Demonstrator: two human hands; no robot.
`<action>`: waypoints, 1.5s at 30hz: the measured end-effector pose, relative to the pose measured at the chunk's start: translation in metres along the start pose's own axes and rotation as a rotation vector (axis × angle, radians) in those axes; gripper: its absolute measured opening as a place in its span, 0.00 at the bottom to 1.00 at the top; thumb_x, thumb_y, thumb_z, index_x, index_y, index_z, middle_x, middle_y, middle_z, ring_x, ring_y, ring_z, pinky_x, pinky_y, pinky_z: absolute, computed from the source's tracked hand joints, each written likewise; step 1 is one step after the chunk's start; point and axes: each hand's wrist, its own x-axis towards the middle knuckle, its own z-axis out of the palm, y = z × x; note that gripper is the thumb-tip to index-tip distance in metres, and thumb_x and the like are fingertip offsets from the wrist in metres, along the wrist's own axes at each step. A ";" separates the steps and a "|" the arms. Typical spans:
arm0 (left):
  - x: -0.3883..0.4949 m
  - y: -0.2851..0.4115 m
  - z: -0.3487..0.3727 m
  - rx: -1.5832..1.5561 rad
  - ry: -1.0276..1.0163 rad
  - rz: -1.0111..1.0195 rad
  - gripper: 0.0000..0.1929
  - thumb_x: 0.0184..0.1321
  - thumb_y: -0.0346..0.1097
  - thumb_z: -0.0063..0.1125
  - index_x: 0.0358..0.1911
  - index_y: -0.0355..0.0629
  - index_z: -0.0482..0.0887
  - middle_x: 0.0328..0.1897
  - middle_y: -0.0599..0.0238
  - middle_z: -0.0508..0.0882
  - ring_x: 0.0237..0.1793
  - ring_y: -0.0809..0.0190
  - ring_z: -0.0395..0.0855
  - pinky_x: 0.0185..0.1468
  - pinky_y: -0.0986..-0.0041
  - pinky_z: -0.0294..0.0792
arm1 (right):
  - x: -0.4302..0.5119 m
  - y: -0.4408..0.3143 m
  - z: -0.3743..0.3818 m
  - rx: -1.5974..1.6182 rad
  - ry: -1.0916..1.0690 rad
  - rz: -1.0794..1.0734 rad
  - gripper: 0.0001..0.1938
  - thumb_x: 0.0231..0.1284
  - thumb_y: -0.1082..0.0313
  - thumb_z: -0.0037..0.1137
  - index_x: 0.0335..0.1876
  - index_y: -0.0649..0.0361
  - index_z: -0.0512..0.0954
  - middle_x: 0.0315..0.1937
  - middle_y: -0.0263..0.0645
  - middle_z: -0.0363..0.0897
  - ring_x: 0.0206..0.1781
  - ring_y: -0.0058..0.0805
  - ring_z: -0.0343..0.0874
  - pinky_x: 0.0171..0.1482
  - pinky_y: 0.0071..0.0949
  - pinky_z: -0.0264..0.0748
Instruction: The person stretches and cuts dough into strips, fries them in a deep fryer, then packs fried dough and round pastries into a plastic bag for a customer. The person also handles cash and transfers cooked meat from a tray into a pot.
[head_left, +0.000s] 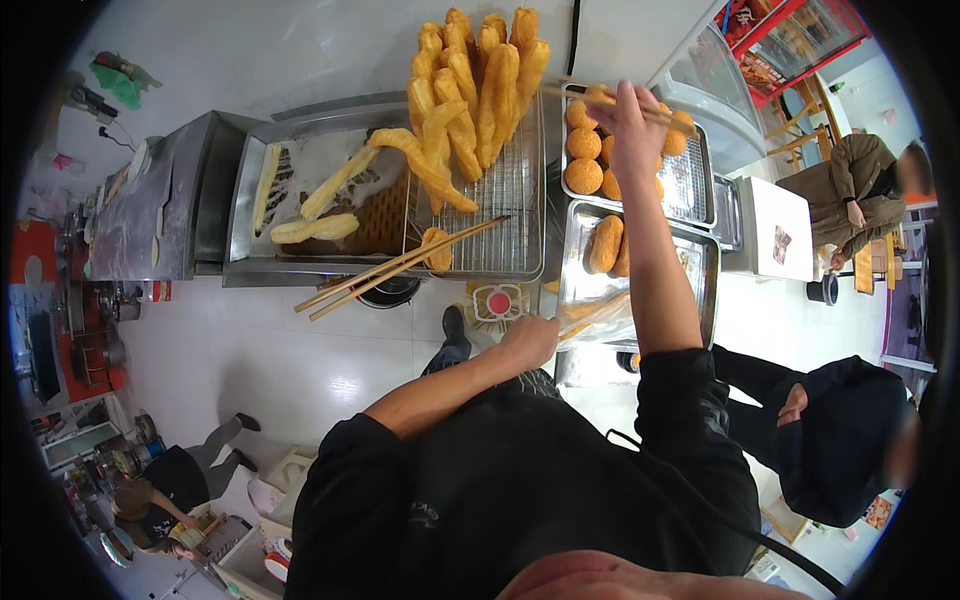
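My left hand (529, 343) grips the gathered edge of a clear plastic bag (600, 321), which holds golden fried food, its shape partly hidden. The bag lies over the front of a metal tray (712, 262). Oblong fried buns (605, 246) sit in that tray, partly behind my right forearm. My right hand (639, 135) is closed around wooden chopsticks (671, 120) above a rack tray (701, 202) of round sesame balls (583, 176). My fingers hide some of the balls, and I cannot tell whether the chopsticks touch any.
Fried dough sticks (499, 97) stand upright on a wire rack (517, 225) at left. Long chopsticks (405, 262) cross its front edge. Pale dough strips (315, 229) float in the fryer (244, 202). A person (832, 442) stands close at right; others are farther off.
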 end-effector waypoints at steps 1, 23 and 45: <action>0.001 0.000 -0.002 0.012 -0.007 0.009 0.11 0.65 0.36 0.51 0.38 0.32 0.80 0.33 0.42 0.85 0.36 0.39 0.85 0.44 0.49 0.74 | 0.012 0.004 0.009 0.025 0.008 -0.033 0.13 0.72 0.64 0.53 0.36 0.69 0.73 0.35 0.46 0.80 0.32 0.36 0.86 0.36 0.31 0.88; 0.004 -0.018 -0.001 0.124 0.090 0.057 0.10 0.61 0.32 0.49 0.37 0.31 0.77 0.25 0.48 0.85 0.27 0.42 0.85 0.32 0.52 0.76 | 0.027 0.058 0.019 0.202 0.249 0.020 0.06 0.68 0.73 0.44 0.36 0.69 0.66 0.31 0.46 0.75 0.27 0.41 0.83 0.32 0.36 0.90; 0.051 0.088 -0.047 -1.511 0.217 -0.280 0.18 0.72 0.41 0.50 0.58 0.38 0.75 0.22 0.73 0.68 0.19 0.72 0.60 0.29 0.73 0.63 | -0.179 -0.126 -0.252 0.131 0.288 -0.004 0.08 0.71 0.71 0.47 0.34 0.64 0.68 0.28 0.46 0.76 0.23 0.30 0.81 0.27 0.22 0.85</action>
